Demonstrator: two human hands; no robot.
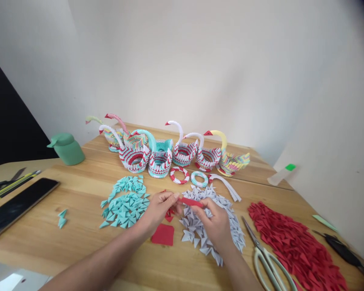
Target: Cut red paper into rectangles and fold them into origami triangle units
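Note:
Between both hands, above the table, is a narrow folded strip of red paper. My left hand pinches its left end with thumb and fingers. At the other end my right hand grips it, thumb below. Flat on the wood under my left hand lies a square stack of red paper. A few red folded pieces show partly behind my left fingers. White folded paper triangles spread beneath and around my right hand. Left of my left hand is a heap of turquoise folded triangles.
Several paper swans stand along the back, with a red-and-white ring, a turquoise-and-white ring and a white swan neck before them. Scissors and red triangles lie right; a phone and green jug left.

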